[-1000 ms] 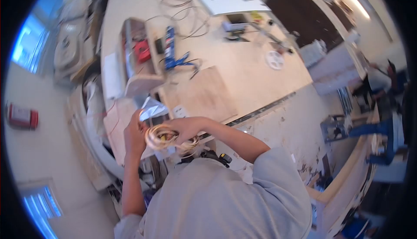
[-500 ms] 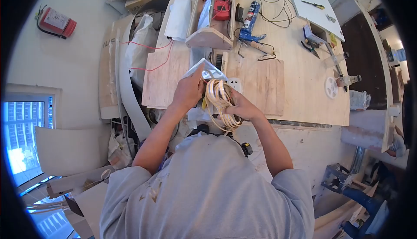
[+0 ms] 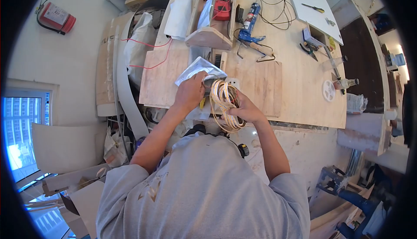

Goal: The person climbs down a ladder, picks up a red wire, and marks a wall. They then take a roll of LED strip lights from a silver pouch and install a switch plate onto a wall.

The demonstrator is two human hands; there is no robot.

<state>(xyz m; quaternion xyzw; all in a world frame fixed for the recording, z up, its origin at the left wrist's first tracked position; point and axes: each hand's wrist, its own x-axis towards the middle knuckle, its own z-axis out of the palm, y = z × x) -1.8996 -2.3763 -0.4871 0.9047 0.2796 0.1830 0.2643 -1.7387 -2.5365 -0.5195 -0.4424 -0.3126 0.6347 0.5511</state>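
Observation:
My right hand point(image 3: 246, 107) is closed round a coil of LED strip light point(image 3: 223, 95), pale yellow and white, its loops hanging over the table's near edge. To its left, my left hand point(image 3: 191, 92) has its fingers bent over the near edge of a shiny silver foil bag point(image 3: 200, 67). The bag leans away from me over the table, and the coil's upper loops come right up to the fingertips. Behind the coil a white power socket point(image 3: 233, 82) is partly hidden. A brush point(image 3: 220, 60) lies just beyond the bag.
A wooden tool box point(image 3: 209, 39) holding a red device point(image 3: 223, 9) stands ahead. Right of it lie a blue caulking gun point(image 3: 249, 26), a wooden-handled tool point(image 3: 260, 49) and loose wires point(image 3: 282, 4). Pliers point(image 3: 309, 51), glass bottles point(image 3: 346, 83) and a white reel point(image 3: 328, 91) are farther right.
The foil bag has tipped from upright to a flatter lean and shows more of its face. My left hand stays at its edge; the coil has shifted slightly right.

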